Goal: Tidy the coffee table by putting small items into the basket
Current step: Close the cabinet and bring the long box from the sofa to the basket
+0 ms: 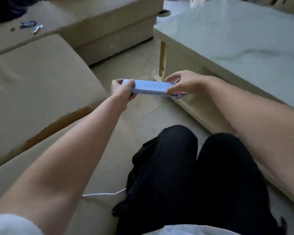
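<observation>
A long, flat pale-blue box (151, 88) with dark print and a red mark at its right end hangs level in the air above the floor. My left hand (122, 91) grips its left end, thumb on top. My right hand (185, 84) pinches its right end with the fingers arched over it. The pale glossy coffee table (236, 39) stands to the right of the box, its near corner just behind my right hand. No basket is in view.
Beige sofa cushions (32, 82) fill the left side, with several small wrappers (32, 27) lying on the far one. My knees in black trousers (185, 167) are below the box. A white cable (103, 194) lies on the seat beside me. Tiled floor runs between sofa and table.
</observation>
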